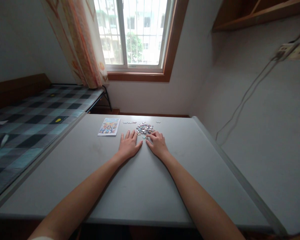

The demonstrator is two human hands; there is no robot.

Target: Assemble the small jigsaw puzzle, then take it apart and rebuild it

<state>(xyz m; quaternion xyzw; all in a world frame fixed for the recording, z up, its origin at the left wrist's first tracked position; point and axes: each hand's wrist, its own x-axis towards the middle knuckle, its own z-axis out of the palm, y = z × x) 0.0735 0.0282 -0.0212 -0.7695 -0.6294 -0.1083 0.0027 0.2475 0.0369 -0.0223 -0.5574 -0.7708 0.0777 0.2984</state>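
A pile of small jigsaw puzzle pieces [145, 128] lies on the grey-white table [137, 190]. My left hand [129, 144] rests flat on the tabletop at the pile's near left, fingers spread, holding nothing. At the near right side of the pile is my right hand [158, 143], with its fingers bent and its thumb apart from the index finger. That index fingertip is beside a light-blue puzzle piece [144, 137] at the pile's near edge; whether it touches it is too small to tell. Left of the pile lies a colourful picture sheet [109, 127].
A short row of puzzle pieces [129, 122] lies behind my left hand, and a few pieces [158, 122] sit at the back right. A bed with a checked cover [65, 103] stands along the left. A cable [242, 100] hangs on the right wall.
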